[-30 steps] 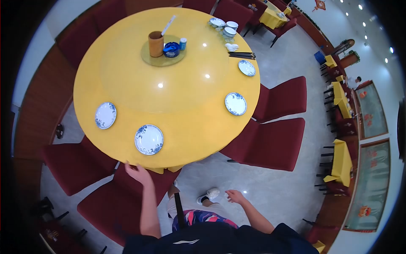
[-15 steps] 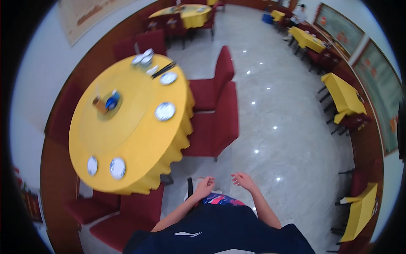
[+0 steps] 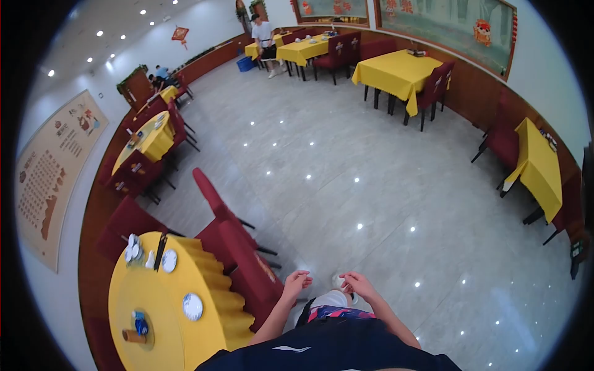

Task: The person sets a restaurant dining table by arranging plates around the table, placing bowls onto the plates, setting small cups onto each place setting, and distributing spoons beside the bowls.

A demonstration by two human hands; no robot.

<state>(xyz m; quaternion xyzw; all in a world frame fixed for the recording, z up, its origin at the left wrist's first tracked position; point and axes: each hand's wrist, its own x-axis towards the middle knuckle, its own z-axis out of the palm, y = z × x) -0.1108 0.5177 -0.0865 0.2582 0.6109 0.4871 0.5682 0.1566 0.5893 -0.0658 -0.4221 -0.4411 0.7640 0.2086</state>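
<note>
My left hand [image 3: 297, 284] hovers in front of my body with its fingers loosely bent and apart, holding nothing. Level with it, my right hand [image 3: 357, 284] is also empty, its fingers a little curled. Below them show my white shoe [image 3: 338, 281] and patterned shorts [image 3: 339, 314]. Nearest to my left hand is a dark red chair [image 3: 247, 263], not touched. Left of that chair stands a round table with a yellow cloth [image 3: 176, 346]. It carries patterned plates [image 3: 192, 307], black chopsticks [image 3: 160, 250], stacked white dishes [image 3: 132, 248] and a brown holder [image 3: 133, 336] beside a blue item [image 3: 141, 324].
Grey tiled floor [image 3: 334, 204] stretches ahead. Square yellow-clothed tables [image 3: 396, 73] with red chairs [image 3: 437, 86] line the right wall; another round table [image 3: 154, 139] is at left. A person in a white top [image 3: 262, 37] stands far off near a blue bin [image 3: 245, 63].
My view has swung up and to the right, so the round table now sits lower left and more of the room shows. Both hands stay empty in front of me.
</note>
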